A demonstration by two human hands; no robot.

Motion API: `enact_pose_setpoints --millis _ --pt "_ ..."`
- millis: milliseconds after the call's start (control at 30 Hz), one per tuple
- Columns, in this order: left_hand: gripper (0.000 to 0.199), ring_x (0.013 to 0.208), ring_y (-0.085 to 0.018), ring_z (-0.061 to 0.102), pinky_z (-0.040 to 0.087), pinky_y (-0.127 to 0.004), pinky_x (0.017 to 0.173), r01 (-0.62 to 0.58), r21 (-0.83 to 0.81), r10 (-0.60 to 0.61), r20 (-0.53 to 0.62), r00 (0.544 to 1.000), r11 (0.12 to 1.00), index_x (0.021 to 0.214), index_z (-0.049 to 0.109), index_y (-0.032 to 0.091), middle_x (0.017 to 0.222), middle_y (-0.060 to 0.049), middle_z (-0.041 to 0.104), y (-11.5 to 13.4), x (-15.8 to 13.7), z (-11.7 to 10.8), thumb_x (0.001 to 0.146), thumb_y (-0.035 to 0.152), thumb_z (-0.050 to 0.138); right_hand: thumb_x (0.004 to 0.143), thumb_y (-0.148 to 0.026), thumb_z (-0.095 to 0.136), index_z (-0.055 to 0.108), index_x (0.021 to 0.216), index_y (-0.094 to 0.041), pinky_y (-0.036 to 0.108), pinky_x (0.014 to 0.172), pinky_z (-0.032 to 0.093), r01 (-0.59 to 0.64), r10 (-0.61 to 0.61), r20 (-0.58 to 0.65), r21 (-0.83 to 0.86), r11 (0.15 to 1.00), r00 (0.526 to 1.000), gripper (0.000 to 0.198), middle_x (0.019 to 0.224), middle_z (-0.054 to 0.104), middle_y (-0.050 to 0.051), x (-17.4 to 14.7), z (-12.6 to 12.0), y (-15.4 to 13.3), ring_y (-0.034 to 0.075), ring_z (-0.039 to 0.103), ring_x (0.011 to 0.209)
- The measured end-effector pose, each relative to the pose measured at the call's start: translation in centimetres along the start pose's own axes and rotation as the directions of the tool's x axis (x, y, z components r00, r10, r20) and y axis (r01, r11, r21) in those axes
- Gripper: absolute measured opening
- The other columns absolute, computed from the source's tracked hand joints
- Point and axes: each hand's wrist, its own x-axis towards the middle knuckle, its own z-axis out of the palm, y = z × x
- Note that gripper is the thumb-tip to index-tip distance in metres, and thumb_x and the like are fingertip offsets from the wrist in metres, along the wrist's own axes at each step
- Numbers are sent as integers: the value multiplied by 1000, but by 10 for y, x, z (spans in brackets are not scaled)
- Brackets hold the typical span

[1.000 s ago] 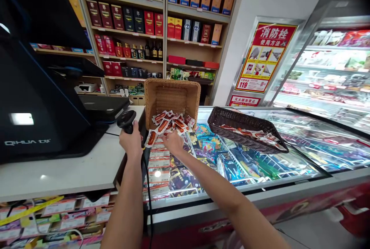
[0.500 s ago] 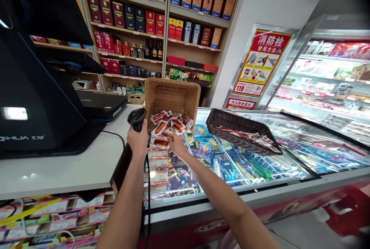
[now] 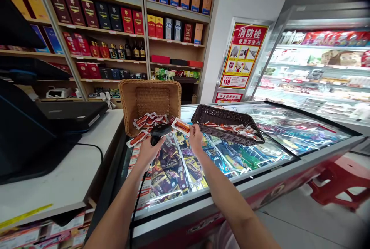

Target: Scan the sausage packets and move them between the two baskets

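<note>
A black corded barcode scanner [image 3: 159, 130] is gripped in my left hand [image 3: 150, 149], its head turned to the right. Between the fingers of my right hand [image 3: 195, 137] is a clear-wrapped sausage [image 3: 181, 126], held just right of the scanner head. Behind the scanner, a tan wicker basket [image 3: 150, 83] lies tipped toward me, with several wrapped sausages [image 3: 150, 120] in its mouth. One more packet [image 3: 137, 138] rests at the basket's front left edge. Right of my right hand sits a dark brown wicker basket [image 3: 224, 115] holding several similar packets [image 3: 243, 130].
Both baskets stand on a glass-topped chest freezer [image 3: 277, 141] full of colourful packs. At left a white counter [image 3: 54, 168] carries a dark checkout machine [image 3: 26, 133]. Shelves of boxed bottles [image 3: 101, 29] line the back. A red stool [image 3: 341, 179] stands on the floor at right.
My right hand has lifted a wrapped sausage from the pile and moved it right. The scanner in my left hand has swung toward that packet. My view has shifted right.
</note>
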Motion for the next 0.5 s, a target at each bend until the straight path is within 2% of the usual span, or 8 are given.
enact_pose_setpoints --millis 100,233,500 --pt "47 39 -13 46 33 -25 46 -10 78 5 72 997 997 67 49 24 42 4 52 0 -3 1 80 64 69 103 -54 32 56 90 -23 26 57 34 -1 0 -21 -21 1000 1000 41 67 59 1 1 -2 -3 19 58 60" --pt "49 40 -14 46 33 -26 47 25 89 -31 65 997 996 69 48 25 42 4 53 0 -3 -1 80 67 69 105 -54 32 58 92 -22 26 57 33 -16 14 -49 -43 999 999 43 67 61 1 1 -5 -6 19 60 58" --pt "48 40 -15 48 32 -27 46 -3 105 -5 72 997 994 69 50 25 44 3 54 -2 -4 3 80 68 68 105 -48 35 60 100 -21 24 58 38 -102 102 -12 -18 995 995 37 76 66 3 0 -9 -11 19 66 63"
